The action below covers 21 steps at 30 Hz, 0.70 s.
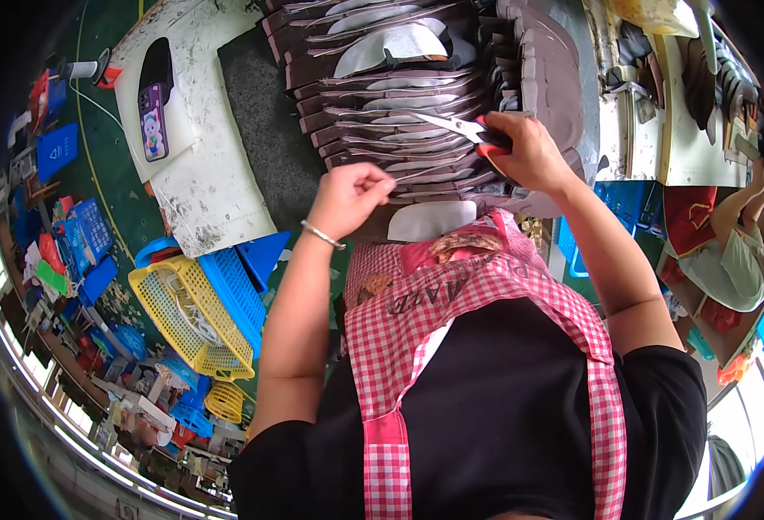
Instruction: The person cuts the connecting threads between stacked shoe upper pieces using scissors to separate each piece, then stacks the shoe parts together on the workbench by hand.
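My right hand (531, 154) is closed round the red and black handles of a pair of scissors (462, 126). The blades are parted and point left, over a long row of brown, overlapping shoe-upper pieces (399, 102) with pale linings. My left hand (350, 198), a bangle at its wrist, is pinched at the near left edge of the row. Whatever lies between its fingertips is too small to make out. Close to my apron is a pale curved piece (432, 220), at the near end of the row.
On the white table (213, 195) to the left lies a phone in a purple case (152, 122). Yellow (187, 316) and blue baskets (233, 290) stand below it. More brown pieces (548, 65) lie along the right. Another person's arm (740, 208) shows at the far right.
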Available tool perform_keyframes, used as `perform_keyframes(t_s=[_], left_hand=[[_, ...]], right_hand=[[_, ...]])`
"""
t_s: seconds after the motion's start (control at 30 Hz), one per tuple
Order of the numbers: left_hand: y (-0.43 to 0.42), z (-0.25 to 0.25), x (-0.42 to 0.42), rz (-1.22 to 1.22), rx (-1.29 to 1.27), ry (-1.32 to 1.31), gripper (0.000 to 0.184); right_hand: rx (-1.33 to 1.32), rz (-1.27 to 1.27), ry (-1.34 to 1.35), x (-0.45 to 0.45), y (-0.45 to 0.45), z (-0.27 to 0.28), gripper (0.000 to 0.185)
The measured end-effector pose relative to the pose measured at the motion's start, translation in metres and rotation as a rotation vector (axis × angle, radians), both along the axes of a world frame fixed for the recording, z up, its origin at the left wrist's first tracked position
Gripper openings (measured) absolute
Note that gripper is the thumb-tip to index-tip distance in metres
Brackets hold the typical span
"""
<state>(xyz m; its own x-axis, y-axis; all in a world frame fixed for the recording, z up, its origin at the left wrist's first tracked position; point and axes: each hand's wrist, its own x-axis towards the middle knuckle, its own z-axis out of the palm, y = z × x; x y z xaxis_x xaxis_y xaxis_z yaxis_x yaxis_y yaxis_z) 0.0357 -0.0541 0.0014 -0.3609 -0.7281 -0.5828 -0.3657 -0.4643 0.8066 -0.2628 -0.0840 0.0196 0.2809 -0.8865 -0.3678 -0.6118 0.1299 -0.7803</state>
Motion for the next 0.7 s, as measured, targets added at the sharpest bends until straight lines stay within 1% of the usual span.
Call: perform_keyframes(t_s=[0.03,0.1,0.2,0.4,0.5,0.6,0.7], left_hand=[[0.004,-0.004,0.011,-0.023,0.013,-0.042,0.014],[0.008,-0.005,0.023,-0.093,0.034,-0.208,0.015],[0.009,-0.005,0.026,-0.129,-0.010,-0.341,0.017],[0.002,-0.014,0.019,-0.168,-0.259,-0.613,0.023],[-0.002,-0.018,0.013,-0.156,-0.287,-0.697,0.029],[-0.007,-0.014,0.002,-0.214,-0.272,-0.902,0.028],[-0.006,-0.006,0.008,-0.225,-0.258,-0.938,0.024]], right_hand=[[-0.051,0.111,0.238,-0.006,0.001,0.010,0.034],[-0.071,0.110,0.296,-0.009,0.006,0.000,0.030],[-0.105,0.119,0.402,-0.002,0.008,-0.004,0.028],[-0.130,0.203,0.549,0.007,0.009,-0.015,0.031],[-0.152,0.227,0.609,0.008,0.009,-0.010,0.035],[-0.434,0.264,0.457,0.010,0.010,0.000,0.040],[-0.459,0.428,0.425,0.030,0.007,0.018,0.045]])
